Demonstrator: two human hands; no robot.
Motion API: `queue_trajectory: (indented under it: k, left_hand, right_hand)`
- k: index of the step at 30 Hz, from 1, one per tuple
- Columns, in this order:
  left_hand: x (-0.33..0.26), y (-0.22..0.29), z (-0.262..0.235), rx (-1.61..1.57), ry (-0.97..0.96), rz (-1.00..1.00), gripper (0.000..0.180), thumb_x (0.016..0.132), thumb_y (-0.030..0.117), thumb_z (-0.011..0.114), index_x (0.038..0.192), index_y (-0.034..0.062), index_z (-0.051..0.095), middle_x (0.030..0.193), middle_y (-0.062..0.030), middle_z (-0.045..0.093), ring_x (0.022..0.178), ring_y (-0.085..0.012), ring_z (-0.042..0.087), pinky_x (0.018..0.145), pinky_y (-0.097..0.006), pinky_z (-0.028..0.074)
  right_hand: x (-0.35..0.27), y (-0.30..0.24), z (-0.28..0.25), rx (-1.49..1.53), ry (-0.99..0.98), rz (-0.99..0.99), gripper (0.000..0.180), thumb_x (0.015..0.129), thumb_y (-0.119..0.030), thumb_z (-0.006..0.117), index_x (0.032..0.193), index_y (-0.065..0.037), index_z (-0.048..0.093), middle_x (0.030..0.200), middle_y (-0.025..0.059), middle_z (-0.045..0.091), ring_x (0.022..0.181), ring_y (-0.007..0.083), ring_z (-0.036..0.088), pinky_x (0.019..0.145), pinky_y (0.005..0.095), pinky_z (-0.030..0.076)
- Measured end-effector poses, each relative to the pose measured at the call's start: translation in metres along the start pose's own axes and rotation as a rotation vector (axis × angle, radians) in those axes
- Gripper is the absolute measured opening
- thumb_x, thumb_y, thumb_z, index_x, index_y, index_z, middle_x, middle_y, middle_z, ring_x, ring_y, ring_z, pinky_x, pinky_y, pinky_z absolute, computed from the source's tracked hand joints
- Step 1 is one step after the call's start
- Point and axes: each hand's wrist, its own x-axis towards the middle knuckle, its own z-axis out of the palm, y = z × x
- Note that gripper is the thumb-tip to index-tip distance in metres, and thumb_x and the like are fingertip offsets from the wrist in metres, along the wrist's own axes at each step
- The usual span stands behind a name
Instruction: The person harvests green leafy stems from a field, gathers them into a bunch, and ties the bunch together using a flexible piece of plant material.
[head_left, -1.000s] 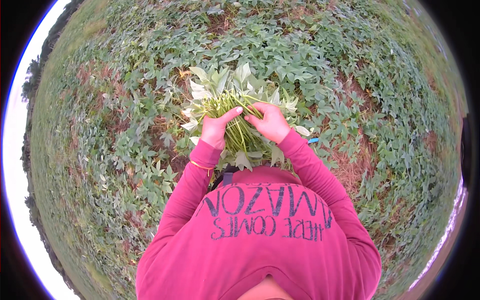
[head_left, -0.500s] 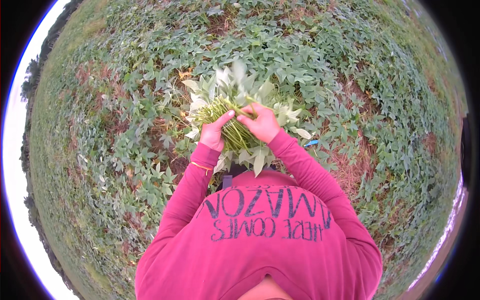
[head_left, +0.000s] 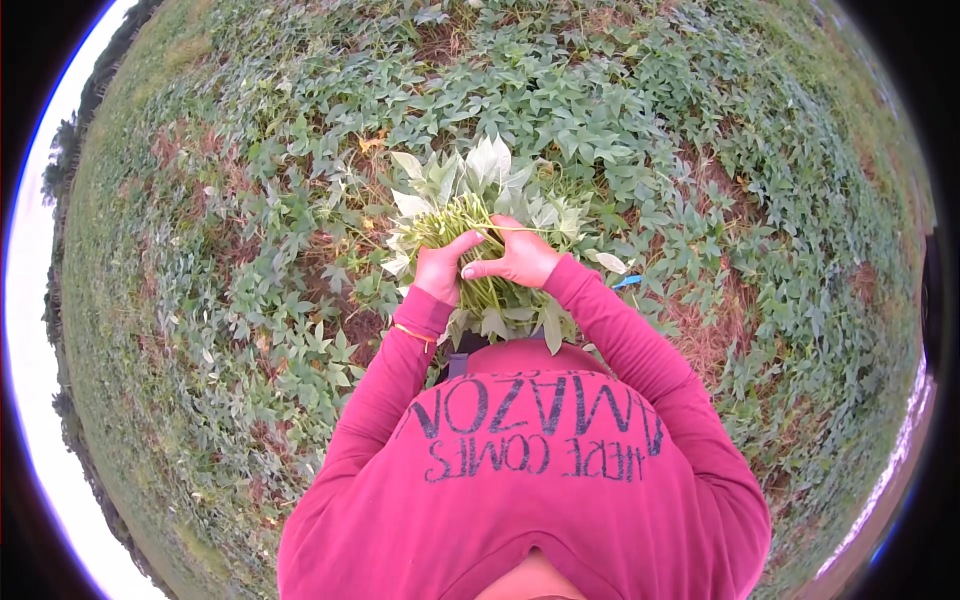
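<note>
We note the bundle of leafy stems point(head_left: 478, 232) at chest height, long axis running away from us, leaf tips outward; left hand point(head_left: 441, 272) closed round the stems; right hand point(head_left: 517, 257) beside it, pinching a thin yellowish strand point(head_left: 500, 228) across them; leafy field point(head_left: 250, 250) below.

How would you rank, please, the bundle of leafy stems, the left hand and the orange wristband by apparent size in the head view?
1. Bundle of leafy stems, largest.
2. Left hand, gripping the stems beside the right hand.
3. Orange wristband, a thin strip, smallest.
</note>
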Motion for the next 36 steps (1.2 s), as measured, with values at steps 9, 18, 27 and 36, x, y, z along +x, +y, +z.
queue_trajectory:
  k: [9, 18, 27, 36]
  left_hand:
    - [0.008, -0.014, -0.008, 0.069, 0.003, -0.020, 0.028, 0.083, 0.001, 0.071, 0.111, -0.0059, 0.068, 0.102, -0.0090, 0.071, 0.086, -0.0160, 0.068, 0.075, -0.028, 0.056]
    - [0.009, -0.012, -0.011, 0.079, -0.048, 0.034, 0.030, 0.081, -0.001, 0.074, 0.110, -0.0011, 0.068, 0.102, -0.0064, 0.071, 0.087, -0.0163, 0.068, 0.079, -0.031, 0.055]
    - [0.008, -0.003, 0.009, 0.451, -0.104, -0.166, 0.040, 0.077, 0.001, 0.080, 0.115, -0.0010, 0.066, 0.107, -0.0100, 0.070, 0.091, -0.0175, 0.068, 0.082, -0.030, 0.055]
    - [0.057, 0.072, -0.063, 0.497, 0.270, 0.091, 0.047, 0.071, 0.001, 0.084, 0.114, -0.0028, 0.065, 0.114, -0.0123, 0.068, 0.098, -0.0168, 0.065, 0.091, -0.033, 0.052]
  right_hand:
    - [-0.004, 0.006, 0.023, -0.211, 0.134, 0.024, 0.087, 0.080, -0.069, 0.064, 0.123, 0.006, 0.049, 0.116, 0.0266, 0.059, 0.104, 0.0417, 0.061, 0.090, 0.0434, 0.049]
    - [0.010, 0.039, 0.014, 0.158, 0.052, -0.084, 0.084, 0.088, -0.074, 0.048, 0.132, -0.002, 0.054, 0.117, 0.0254, 0.061, 0.109, 0.0394, 0.060, 0.099, 0.0404, 0.044]
    - [-0.002, 0.028, 0.012, -0.017, -0.244, -0.049, 0.112, 0.073, -0.082, 0.059, 0.146, 0.000, 0.038, 0.136, 0.0270, 0.053, 0.127, 0.0383, 0.052, 0.107, 0.0408, 0.041]
    - [-0.060, 0.212, 0.039, 1.397, 0.326, 0.438, 0.046, 0.091, -0.027, 0.071, 0.131, -0.008, 0.057, 0.124, 0.0052, 0.061, 0.100, 0.0188, 0.062, 0.088, 0.0368, 0.054]
